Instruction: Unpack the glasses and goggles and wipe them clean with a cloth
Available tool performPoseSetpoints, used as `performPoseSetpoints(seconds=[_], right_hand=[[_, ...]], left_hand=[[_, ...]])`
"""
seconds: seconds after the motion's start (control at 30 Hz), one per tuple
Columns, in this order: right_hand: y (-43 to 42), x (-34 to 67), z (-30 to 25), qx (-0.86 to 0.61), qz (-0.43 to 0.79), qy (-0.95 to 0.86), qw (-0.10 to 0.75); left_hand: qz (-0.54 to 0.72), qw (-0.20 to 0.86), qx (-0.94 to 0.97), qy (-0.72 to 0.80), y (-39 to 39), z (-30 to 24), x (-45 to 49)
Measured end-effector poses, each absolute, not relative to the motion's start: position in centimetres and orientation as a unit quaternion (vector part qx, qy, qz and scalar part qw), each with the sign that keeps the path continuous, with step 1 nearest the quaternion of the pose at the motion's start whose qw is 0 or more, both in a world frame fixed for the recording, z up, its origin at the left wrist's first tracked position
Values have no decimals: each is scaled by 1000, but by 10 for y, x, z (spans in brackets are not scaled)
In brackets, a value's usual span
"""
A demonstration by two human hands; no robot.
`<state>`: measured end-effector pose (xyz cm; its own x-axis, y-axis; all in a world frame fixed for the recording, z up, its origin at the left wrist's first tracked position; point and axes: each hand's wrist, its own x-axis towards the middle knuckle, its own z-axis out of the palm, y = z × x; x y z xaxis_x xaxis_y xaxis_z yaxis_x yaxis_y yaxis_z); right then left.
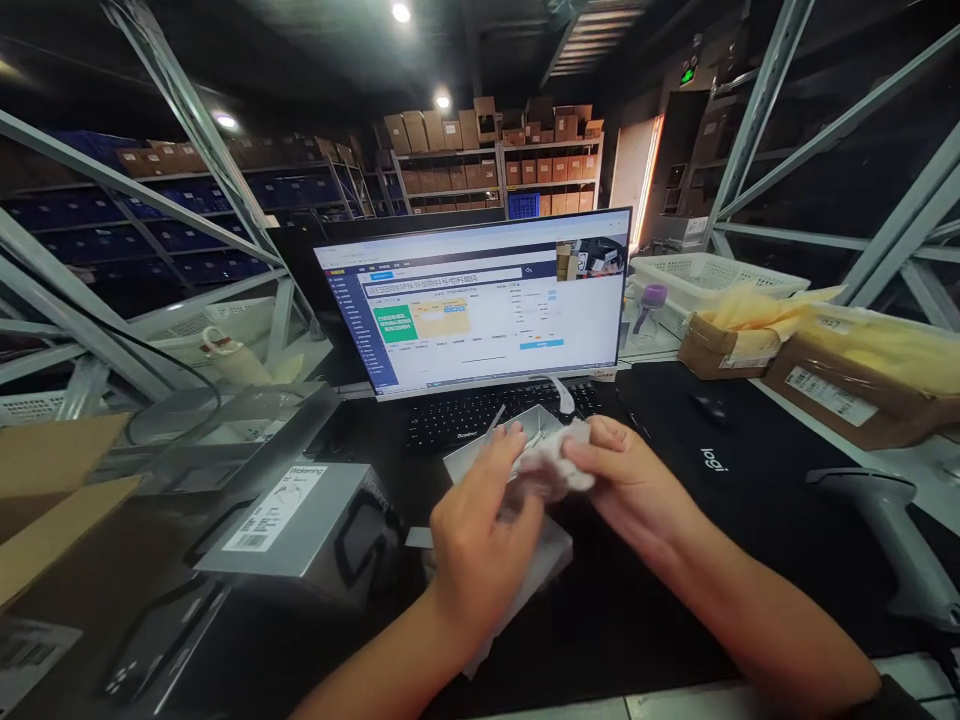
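Both of my hands meet over the black desk in front of the keyboard (487, 412). My left hand (480, 535) and my right hand (626, 480) each pinch a crumpled piece of white wrapping (551, 465) between them. Under the hands lies a flat silver-grey bag or sheet (525, 575), and an open small grey box (525, 425) shows just behind the fingers. What the wrapping contains is hidden.
A monitor (480, 305) with a form on screen stands behind the keyboard. A grey labelled box (300, 520) sits at left, cardboard (45, 500) further left. A mouse (709, 408) lies on a black mat, a barcode scanner (892, 530) at right, and cartons with yellow bags (847, 375) beyond.
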<state>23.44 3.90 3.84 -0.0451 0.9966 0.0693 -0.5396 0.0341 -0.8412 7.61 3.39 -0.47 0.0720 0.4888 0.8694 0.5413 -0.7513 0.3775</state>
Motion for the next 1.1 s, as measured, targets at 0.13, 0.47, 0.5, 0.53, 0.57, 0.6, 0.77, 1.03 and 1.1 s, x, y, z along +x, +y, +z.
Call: performPoseSetpoints(seconds=[0.13, 0.47, 0.5, 0.53, 0.57, 0.6, 0.77, 1.03, 1.1], right_hand=[[42, 240, 47, -305, 638, -350, 614], [29, 213, 18, -343, 539, -430, 637], [32, 220, 25, -328, 581, -399, 629], [34, 227, 32, -314, 614, -369, 623], [37, 233, 39, -304, 638, -345, 618], [39, 238, 44, -298, 653, -330, 614], [33, 229, 39, -288, 611, -348, 650], [23, 210, 13, -335, 501, -451, 658], [31, 222, 24, -311, 586, -385, 641]], left_hand=[[-580, 39, -744, -328, 34, -6, 80], [-574, -21, -733, -365, 36, -3, 64], [-567, -11, -742, -357, 36, -2, 65], [-561, 2, -753, -344, 36, -1, 67], [-556, 14, -762, -331, 36, 0, 69], [-553, 23, -769, -321, 35, 0, 70], [-579, 33, -758, -299, 34, 0, 68], [-582, -32, -742, -331, 38, -3, 61], [-568, -30, -754, -327, 38, -2, 62]])
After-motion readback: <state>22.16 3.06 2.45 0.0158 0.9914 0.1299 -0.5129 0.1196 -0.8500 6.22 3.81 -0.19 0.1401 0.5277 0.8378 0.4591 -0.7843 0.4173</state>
